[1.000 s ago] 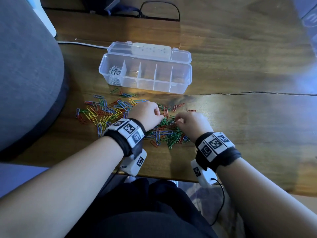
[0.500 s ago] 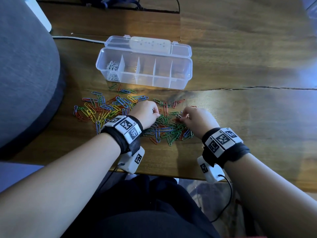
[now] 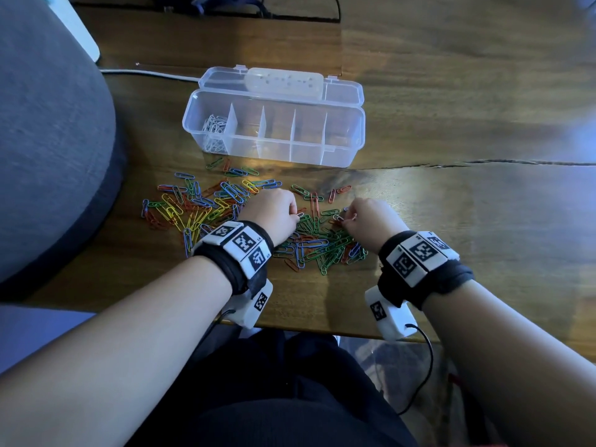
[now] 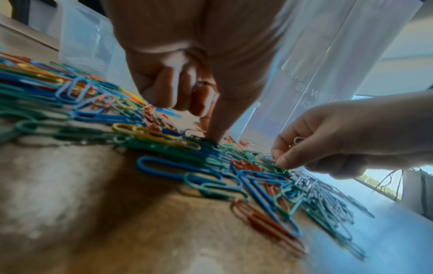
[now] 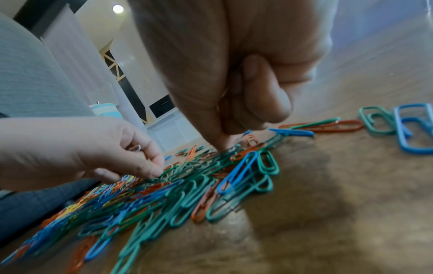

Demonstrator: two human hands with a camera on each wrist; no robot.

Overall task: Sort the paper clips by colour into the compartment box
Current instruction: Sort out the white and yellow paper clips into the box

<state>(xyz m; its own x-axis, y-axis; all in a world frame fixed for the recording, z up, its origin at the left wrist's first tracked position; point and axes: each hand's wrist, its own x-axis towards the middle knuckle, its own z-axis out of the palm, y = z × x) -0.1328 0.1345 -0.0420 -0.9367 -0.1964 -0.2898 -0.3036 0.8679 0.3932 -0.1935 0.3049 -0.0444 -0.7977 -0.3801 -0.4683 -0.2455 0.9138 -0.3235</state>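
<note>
On the counter (image 3: 451,124), head view: compartment box (image 3: 322,156), long axis left-right; coloured paper clips (image 3: 200,208) scattered, pointing all ways. Left wrist view: left hand (image 4: 187,83) curled, forefinger down. Right wrist view: right hand (image 5: 234,92) curled, fingertips in pile; left hand pinches white clip (image 5: 135,148).

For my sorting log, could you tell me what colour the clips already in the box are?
White or silvery clips, seen best in the head view.

Head view is dim overall, w/ a cool bluish cast at the right edge; a bright glare patch is seen on the table (image 3: 322,169) just in front of the box (image 3: 354,146). Straight lines are bent toward the edges. Both wrist views are blurred; the paper clips (image 5: 187,194) nearest the lens are smeared. Backlight is seen beyond the hands; soft shadows are cast beneath.
</note>
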